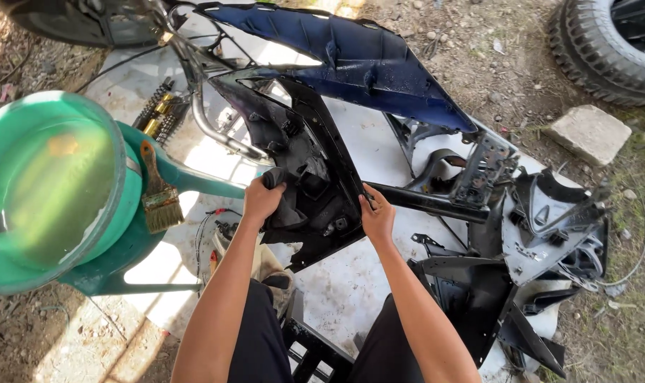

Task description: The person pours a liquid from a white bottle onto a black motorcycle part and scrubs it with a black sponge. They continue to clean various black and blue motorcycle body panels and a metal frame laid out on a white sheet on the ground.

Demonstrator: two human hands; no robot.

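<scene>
Left hand grips a dark rag against one black panel; right hand grasps its edge. One green basin holds possibly murky liquid; one brush rests beside it.

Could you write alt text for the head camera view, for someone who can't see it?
Seen from above, a seated person steadies a black plastic vehicle panel: the left hand presses a dark cloth to it, the right hand grips its edge. A green basin with a paintbrush sits to the left, a blue panel and more black parts on a white sheet.
</scene>
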